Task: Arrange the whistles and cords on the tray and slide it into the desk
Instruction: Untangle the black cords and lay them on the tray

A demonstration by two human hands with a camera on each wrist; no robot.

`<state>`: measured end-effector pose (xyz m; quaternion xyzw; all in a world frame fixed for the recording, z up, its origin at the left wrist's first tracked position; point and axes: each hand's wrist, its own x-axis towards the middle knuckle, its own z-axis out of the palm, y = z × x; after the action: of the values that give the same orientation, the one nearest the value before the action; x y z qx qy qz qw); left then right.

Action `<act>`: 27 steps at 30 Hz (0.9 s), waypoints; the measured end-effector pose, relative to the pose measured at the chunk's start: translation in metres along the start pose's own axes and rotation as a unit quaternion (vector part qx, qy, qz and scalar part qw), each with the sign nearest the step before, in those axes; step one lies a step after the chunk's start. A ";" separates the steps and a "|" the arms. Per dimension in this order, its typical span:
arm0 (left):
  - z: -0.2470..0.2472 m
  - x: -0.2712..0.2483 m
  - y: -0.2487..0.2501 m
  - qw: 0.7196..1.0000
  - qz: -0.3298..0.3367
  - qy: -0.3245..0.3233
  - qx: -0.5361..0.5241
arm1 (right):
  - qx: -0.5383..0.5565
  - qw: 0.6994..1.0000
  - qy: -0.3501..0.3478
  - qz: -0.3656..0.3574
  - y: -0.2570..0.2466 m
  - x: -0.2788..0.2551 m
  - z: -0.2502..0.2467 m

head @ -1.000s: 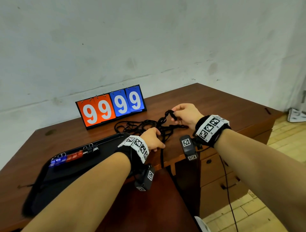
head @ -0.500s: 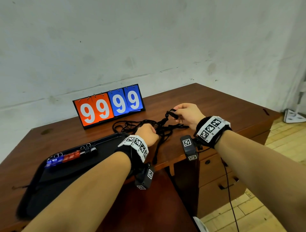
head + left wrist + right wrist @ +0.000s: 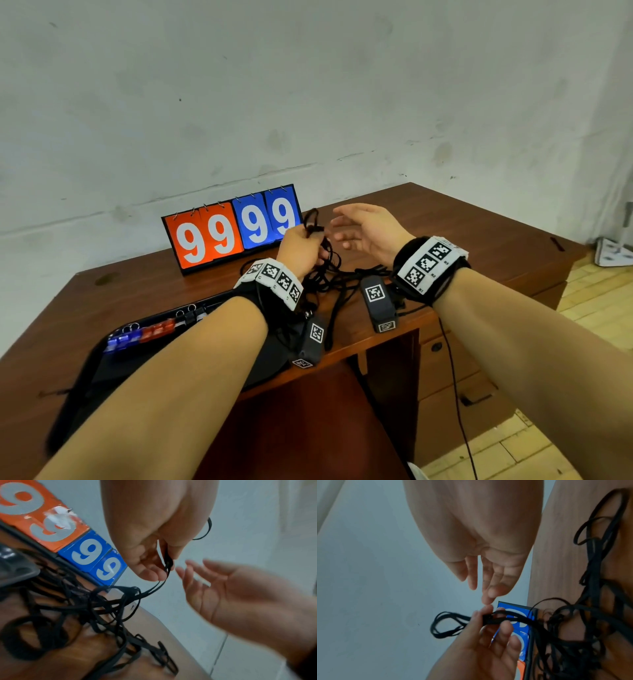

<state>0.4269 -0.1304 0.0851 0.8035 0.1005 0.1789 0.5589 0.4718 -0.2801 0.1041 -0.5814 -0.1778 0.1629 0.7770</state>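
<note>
Untangling step. Left hand (image 3: 301, 251) pinches one cord (image 3: 167, 561) between curled fingers, lifted from the black tangle (image 3: 329, 277) on the desk (image 3: 479, 233); right hand (image 3: 368, 229) hovers beside, fingers spread, empty. Whistles (image 3: 144, 334) lie on the tray (image 3: 78, 373). Next: draw this cord free.

Cords (image 3: 329, 274) black. Tray (image 3: 102, 370) black; whistles (image 3: 144, 335) blue, red, black. Scoreboard (image 3: 233, 228): orange and blue cards, white 9s. Desk (image 3: 479, 233) brown.
</note>
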 end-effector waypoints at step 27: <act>-0.042 0.003 0.004 0.962 -0.144 0.087 -0.217 | -0.148 0.985 0.086 0.025 0.016 0.007 -0.018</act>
<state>0.4131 -0.0943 0.1022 0.6214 0.2217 0.1833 0.7287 0.4856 -0.2872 0.0846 -0.7063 -0.1178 0.1029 0.6904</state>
